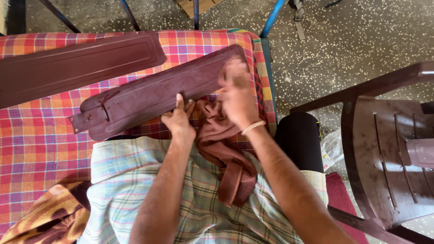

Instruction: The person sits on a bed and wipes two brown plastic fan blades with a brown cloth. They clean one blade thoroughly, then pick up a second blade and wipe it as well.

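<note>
A red, orange and pink checked cloth [36,149] covers the surface, which stands on a speckled grey floor [361,40] with blue frame bars showing at the top; a dark brown plastic chair [384,149] stands to the right. A brown fan blade [153,92] lies slantwise across the cloth, a second fan blade [77,63] just beyond it, cut off at the left edge. The left hand [180,119] presses the near edge of the blade, fingers curled, thumb up. The right hand [236,92] is blurred at the blade's far end; it seems closed on a brown rag [226,153] trailing onto the lap, though its grip is hard to make out
</note>
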